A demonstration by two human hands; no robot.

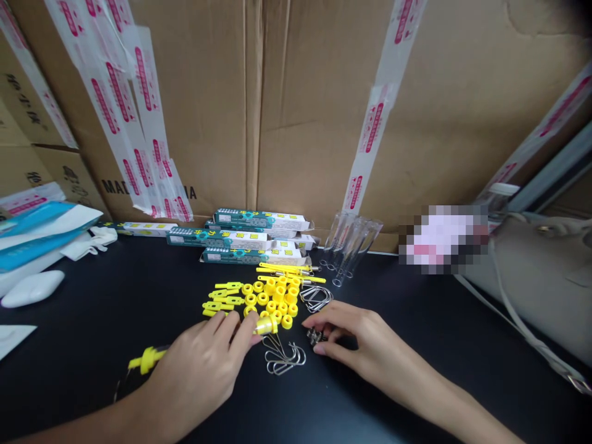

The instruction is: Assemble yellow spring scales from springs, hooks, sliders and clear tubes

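The left hand (198, 373) pinches a light, stiff yellow plastic spool (266, 325) at its rim; the loosely curled right hand (356, 336) lies beside a springy bent-wire clip (316, 337), easiest held by its loop.

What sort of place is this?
Probably a small assembly or packing workspace in a stockroom: taped cardboard cartons stand behind a black worktable holding loose yellow plastic parts and printed retail boxes.

The plastic rings (263, 299) beside my fingers (235, 327) were bright yellow, the wire clips (283, 357) silver, the desk (92, 320) black. Behind them, teal-and-white packets (240, 229) lay against brown cardboard (198, 111) crossed by white tape (374, 132) with repeating red print.
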